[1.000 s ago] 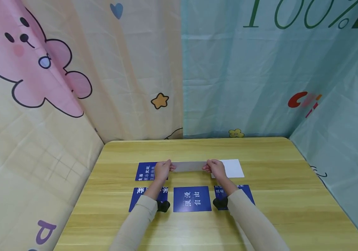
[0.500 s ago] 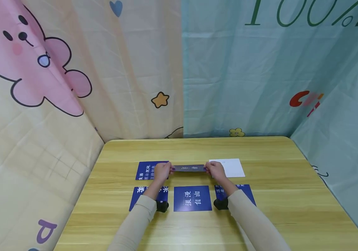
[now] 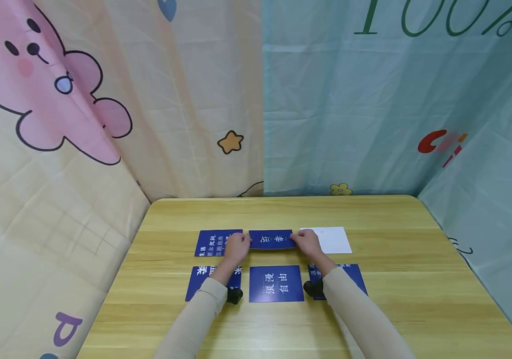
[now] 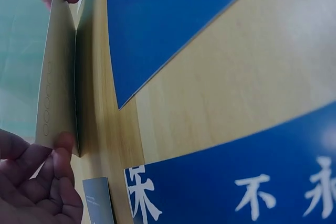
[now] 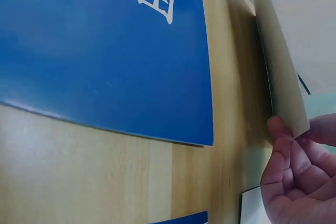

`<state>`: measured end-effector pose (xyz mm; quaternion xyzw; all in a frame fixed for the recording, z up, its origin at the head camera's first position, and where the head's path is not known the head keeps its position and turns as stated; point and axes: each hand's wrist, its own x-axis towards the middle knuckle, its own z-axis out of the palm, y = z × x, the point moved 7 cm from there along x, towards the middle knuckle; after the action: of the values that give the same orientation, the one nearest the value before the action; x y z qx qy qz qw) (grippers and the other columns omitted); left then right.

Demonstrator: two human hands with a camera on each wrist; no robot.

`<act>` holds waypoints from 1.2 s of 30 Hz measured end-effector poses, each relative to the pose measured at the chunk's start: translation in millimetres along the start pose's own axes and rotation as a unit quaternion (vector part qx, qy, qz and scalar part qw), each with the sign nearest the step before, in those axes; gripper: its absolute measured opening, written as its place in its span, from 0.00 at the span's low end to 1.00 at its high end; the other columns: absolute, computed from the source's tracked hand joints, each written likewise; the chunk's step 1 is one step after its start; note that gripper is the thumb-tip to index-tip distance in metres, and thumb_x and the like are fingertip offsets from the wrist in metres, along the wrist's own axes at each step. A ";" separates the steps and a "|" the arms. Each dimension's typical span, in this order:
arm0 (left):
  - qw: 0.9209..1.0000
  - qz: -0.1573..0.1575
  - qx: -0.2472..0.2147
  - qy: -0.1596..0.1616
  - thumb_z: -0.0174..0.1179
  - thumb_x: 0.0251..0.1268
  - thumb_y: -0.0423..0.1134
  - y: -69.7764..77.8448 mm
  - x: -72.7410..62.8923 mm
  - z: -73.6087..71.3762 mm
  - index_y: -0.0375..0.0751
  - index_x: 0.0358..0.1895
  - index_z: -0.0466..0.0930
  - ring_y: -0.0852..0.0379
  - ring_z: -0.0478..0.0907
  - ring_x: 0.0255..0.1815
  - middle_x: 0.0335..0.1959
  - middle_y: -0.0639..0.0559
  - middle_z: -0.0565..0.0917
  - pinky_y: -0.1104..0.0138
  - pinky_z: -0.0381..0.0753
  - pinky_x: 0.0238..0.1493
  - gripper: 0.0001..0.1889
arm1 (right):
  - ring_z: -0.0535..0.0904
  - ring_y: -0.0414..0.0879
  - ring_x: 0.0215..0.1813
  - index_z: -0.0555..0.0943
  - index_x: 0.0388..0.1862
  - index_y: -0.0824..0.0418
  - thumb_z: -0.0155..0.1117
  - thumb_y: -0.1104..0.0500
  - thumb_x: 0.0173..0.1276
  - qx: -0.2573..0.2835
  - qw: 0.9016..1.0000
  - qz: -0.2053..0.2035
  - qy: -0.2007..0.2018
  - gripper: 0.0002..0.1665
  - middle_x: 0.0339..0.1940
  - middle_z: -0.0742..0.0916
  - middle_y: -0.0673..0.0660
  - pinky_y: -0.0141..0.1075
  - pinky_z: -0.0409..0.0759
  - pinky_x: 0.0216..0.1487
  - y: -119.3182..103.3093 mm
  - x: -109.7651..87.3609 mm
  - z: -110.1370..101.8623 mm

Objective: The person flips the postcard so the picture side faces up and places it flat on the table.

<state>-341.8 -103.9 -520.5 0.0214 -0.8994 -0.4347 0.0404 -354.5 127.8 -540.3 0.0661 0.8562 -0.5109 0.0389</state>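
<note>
A blue postcard (image 3: 271,239) with white characters is held between both hands in the middle of the back row. My left hand (image 3: 237,248) pinches its left side between thumb and fingers, and my right hand (image 3: 307,243) pinches the right side. Seen from the left wrist, the pale underside (image 4: 58,77) carries a row of small circles, and the postcard stands tilted with its lower edge close over the table. The right wrist view shows the right thumb and fingers (image 5: 296,171) at one corner. Directly in front lies another blue card (image 3: 276,284).
At the back left lies a blue card (image 3: 211,243), and a white card (image 3: 330,240) at the back right. Two more blue cards (image 3: 197,284) (image 3: 350,279) lie partly under the forearms. Printed curtains (image 3: 350,109) hang behind the wooden table (image 3: 417,299).
The postcard has tilted from showing its grey-white back to showing its blue printed face to the head camera. Both hands keep hold of it and stay in nearly the same place.
</note>
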 end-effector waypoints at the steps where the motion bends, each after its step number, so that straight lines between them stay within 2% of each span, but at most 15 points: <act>1: 1.000 0.000 0.003 -0.002 0.47 0.69 0.38 0.3 0.0 1.1 0.35 0.24 0.82 0.57 0.64 0.14 0.19 0.47 0.77 0.67 0.63 0.17 0.18 | 0.66 0.44 0.18 0.79 0.22 0.67 0.58 0.58 0.64 -0.005 1.000 -0.001 -0.002 0.15 0.12 0.70 0.52 0.33 0.62 0.19 -0.7 0.3 0.6; 6: 1.000 -0.002 0.009 -0.011 0.46 0.69 0.39 -0.4 0.1 4.4 0.41 0.10 0.67 0.58 0.61 0.10 0.08 0.51 0.67 0.68 0.59 0.13 0.24 | 0.65 0.44 0.17 0.77 0.18 0.66 0.57 0.60 0.64 -0.022 1.000 -0.004 -0.005 0.16 0.12 0.70 0.51 0.33 0.61 0.18 -2.7 1.9 2.8; 10: 1.000 -0.001 0.015 -0.019 0.46 0.69 0.40 -1.1 0.3 5.6 0.45 0.09 0.61 0.59 0.59 0.09 0.07 0.54 0.62 0.69 0.58 0.13 0.25 | 0.67 0.44 0.18 0.79 0.21 0.66 0.57 0.61 0.64 -0.049 0.999 -0.017 -0.002 0.14 0.14 0.73 0.52 0.33 0.64 0.19 -4.9 3.2 4.2; 14: 1.000 -0.001 0.017 -0.023 0.48 0.68 0.39 -1.2 0.4 6.5 0.46 0.08 0.60 0.60 0.58 0.08 0.06 0.56 0.60 0.70 0.57 0.12 0.25 | 0.66 0.44 0.17 0.79 0.20 0.66 0.55 0.61 0.65 -0.082 0.996 -0.032 -0.006 0.15 0.13 0.73 0.52 0.33 0.63 0.19 -7.9 4.2 6.4; 21: 0.999 -0.004 0.029 -0.025 0.48 0.67 0.39 -1.2 0.6 6.9 0.46 0.08 0.58 0.60 0.56 0.08 0.06 0.56 0.58 0.70 0.55 0.11 0.25 | 0.66 0.43 0.16 0.77 0.17 0.65 0.53 0.61 0.67 -0.106 0.994 -0.029 -0.017 0.18 0.10 0.71 0.51 0.32 0.62 0.17 -11.9 3.2 9.0; 30: 0.999 0.000 0.045 -0.027 0.50 0.65 0.38 -0.2 2.6 6.4 0.46 0.07 0.57 0.60 0.56 0.08 0.06 0.57 0.57 0.70 0.54 0.11 0.25 | 0.70 0.45 0.18 0.81 0.24 0.66 0.53 0.61 0.66 -0.138 0.990 -0.039 -0.015 0.14 0.14 0.75 0.53 0.32 0.65 0.19 -16.8 0.8 10.7; 36: 0.998 0.004 0.056 -0.031 0.49 0.65 0.37 0.4 2.7 7.3 0.46 0.07 0.57 0.60 0.56 0.08 0.06 0.57 0.57 0.70 0.54 0.11 0.25 | 0.70 0.45 0.18 0.80 0.23 0.66 0.53 0.61 0.66 -0.148 0.988 -0.037 -0.015 0.14 0.14 0.75 0.54 0.32 0.65 0.19 -17.9 0.6 12.1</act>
<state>-345.1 -98.2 -524.6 0.0068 -0.9234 -0.3836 0.0125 -357.8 108.8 -530.5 0.0201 0.9235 -0.3808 0.0415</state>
